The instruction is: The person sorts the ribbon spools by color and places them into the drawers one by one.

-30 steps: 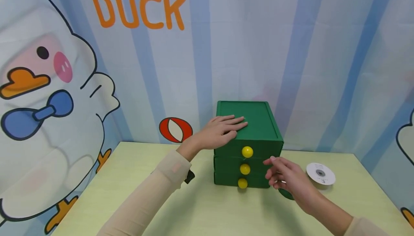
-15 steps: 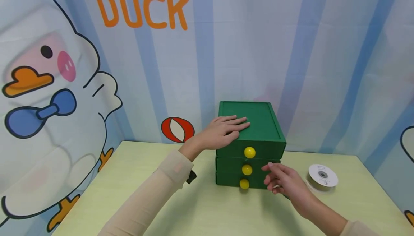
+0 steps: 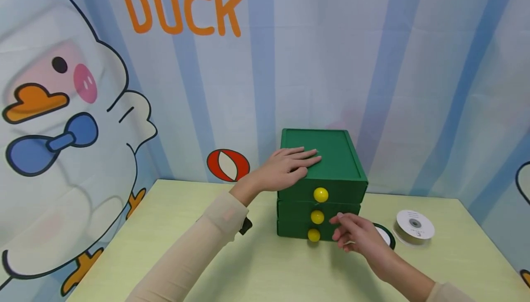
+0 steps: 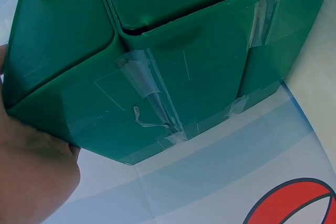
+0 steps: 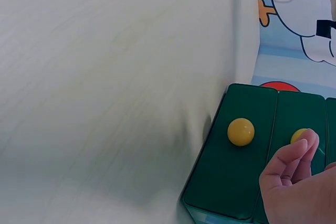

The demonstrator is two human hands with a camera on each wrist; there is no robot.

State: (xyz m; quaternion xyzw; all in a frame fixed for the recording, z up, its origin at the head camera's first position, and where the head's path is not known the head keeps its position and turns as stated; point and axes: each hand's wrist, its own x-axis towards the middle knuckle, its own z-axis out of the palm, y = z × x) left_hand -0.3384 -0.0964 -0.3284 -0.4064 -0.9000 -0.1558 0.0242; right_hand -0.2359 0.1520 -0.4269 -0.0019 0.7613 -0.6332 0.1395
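Note:
A green cabinet [image 3: 331, 155] of three stacked drawers stands on the table, a round yellow knob on each drawer. My left hand [image 3: 285, 168] rests flat on its top, fingers spread. In the left wrist view, that hand [image 4: 37, 171] shows only in part, beside the cabinet's side wall [image 4: 184, 77] with strips of clear tape. My right hand [image 3: 360, 240] hovers before the drawer fronts, fingers loosely bent and holding nothing. Its fingertips are just right of the middle knob [image 3: 317, 217]; in the right wrist view they overlap this knob [image 5: 297, 136].
A white-faced spool [image 3: 415, 224] lies on the table right of the cabinet. A second disc, white with a dark green rim [image 3: 387, 236], is partly hidden behind my right hand. A striped curtain [image 3: 306, 63] with a duck print hangs behind the table [image 3: 178, 210].
My right hand has moved left, closer to the middle knob, uncovering more of the green-rimmed disc. The left hand stays on the cabinet top. The head view has shifted slightly.

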